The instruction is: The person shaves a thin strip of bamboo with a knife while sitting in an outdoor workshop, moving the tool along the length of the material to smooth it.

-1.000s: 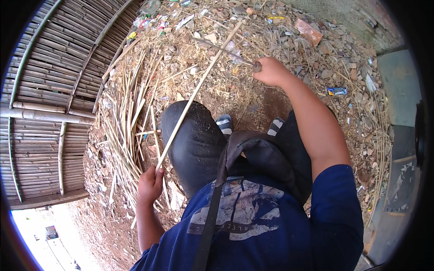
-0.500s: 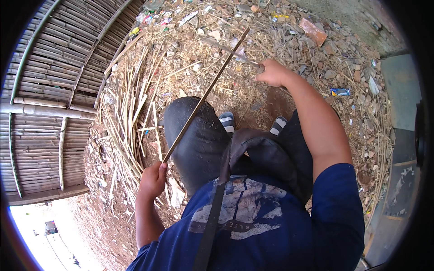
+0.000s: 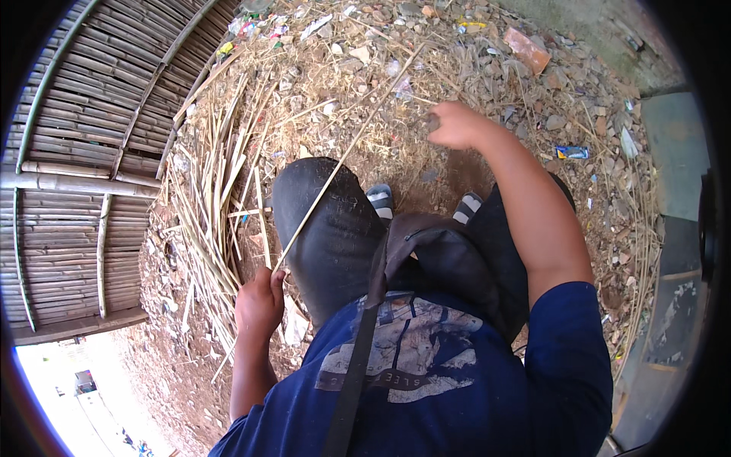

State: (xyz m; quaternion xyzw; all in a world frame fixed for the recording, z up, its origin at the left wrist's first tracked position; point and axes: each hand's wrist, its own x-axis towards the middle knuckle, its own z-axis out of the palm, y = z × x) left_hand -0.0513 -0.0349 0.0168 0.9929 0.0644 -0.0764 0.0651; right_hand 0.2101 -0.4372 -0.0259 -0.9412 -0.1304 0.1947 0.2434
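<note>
A long, thin, pale bamboo strip [image 3: 333, 174] slants up and away over my left knee. My left hand [image 3: 259, 303] is closed on its near end, thumb against it. Beyond my knees and farther right, my right hand [image 3: 461, 126] is closed round the dark handle of a knife [image 3: 433, 122]. Its blade is hard to make out, showing only as a thin line left of the fist. The strip's far end lies left of the right hand, apart from it.
Many split bamboo strips [image 3: 217, 183] lie heaped on the ground at my left, beside a bamboo slat wall [image 3: 84, 251]. Stones, shavings and litter cover the ground ahead, with a reddish brick piece [image 3: 527, 50] at the far right. Grey panels [image 3: 674, 160] stand right.
The strip has turned in my left hand, from its wide dark face to a thin pale edge. The knife blade, seen broadside before, now shows barely; my right hand moved little.
</note>
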